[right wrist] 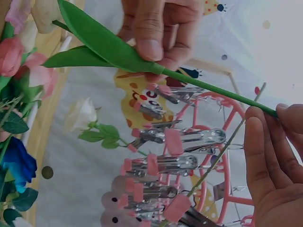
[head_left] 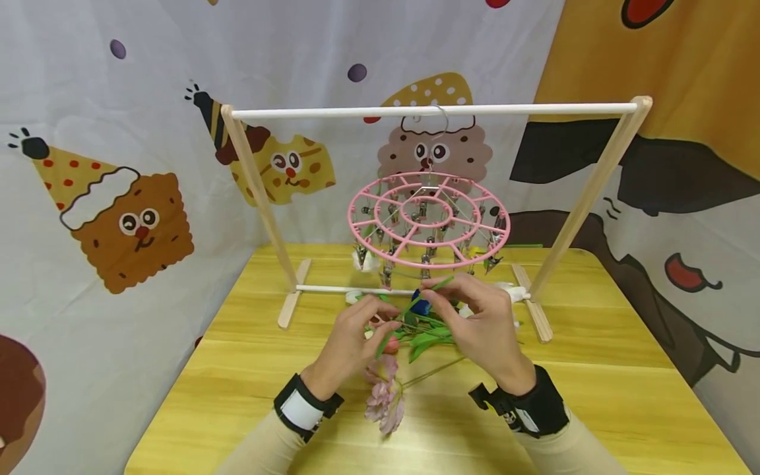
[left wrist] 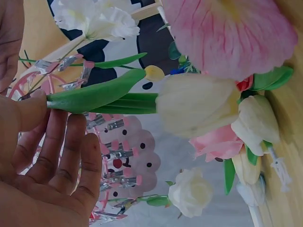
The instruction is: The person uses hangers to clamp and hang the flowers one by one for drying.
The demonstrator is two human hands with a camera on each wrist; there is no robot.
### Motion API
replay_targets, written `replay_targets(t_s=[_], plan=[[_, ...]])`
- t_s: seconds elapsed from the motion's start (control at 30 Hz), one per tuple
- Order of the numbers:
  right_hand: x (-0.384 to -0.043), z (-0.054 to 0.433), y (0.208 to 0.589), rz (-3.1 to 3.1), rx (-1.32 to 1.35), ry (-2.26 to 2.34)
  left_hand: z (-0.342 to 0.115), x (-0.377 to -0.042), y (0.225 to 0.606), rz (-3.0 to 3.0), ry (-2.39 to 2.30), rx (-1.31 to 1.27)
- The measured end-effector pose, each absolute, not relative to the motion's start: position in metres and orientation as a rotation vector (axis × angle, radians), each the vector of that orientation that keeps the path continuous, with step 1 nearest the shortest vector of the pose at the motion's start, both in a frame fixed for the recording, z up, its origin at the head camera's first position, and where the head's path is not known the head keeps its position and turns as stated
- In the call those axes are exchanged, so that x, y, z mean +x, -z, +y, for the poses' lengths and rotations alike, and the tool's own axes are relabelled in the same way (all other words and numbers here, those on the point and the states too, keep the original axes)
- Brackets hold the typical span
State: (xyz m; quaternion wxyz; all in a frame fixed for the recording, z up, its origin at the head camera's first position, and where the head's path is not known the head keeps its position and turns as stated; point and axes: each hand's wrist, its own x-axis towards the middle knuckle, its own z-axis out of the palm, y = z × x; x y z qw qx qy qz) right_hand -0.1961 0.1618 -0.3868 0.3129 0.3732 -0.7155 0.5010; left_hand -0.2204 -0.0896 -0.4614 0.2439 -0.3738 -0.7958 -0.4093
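My left hand pinches the green stem of a white tulip just below its leaves. Farther along the same stem, my right hand grips the bare lower end between thumb and fingers. The tulip is held slanting above the table, its bloom on the left-hand side. Behind both hands hangs a round pink clip hanger with metal clips. One of its clips holds a white rose by the stem. In the left wrist view, a large pink flower appears near the tulip bloom.
Loose artificial flowers lie on the wooden table, among them a blue rose and a pale pink flower toward me. A stand with a white top bar and wooden legs carries the hanger. A patterned cloth hangs behind.
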Motion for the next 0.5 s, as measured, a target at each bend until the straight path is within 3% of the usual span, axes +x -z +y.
replay_targets(t_s=[0.27,0.5], plan=[[-0.194,0.155,0.383,-1.947,0.958,-1.358,-0.090,-0.221,0.464,-2.129,1.126,-1.008],[-0.187,0.154,0.399,-2.056,0.784,-1.165,-0.093,-0.216,0.463,-2.113,1.200,-0.891]])
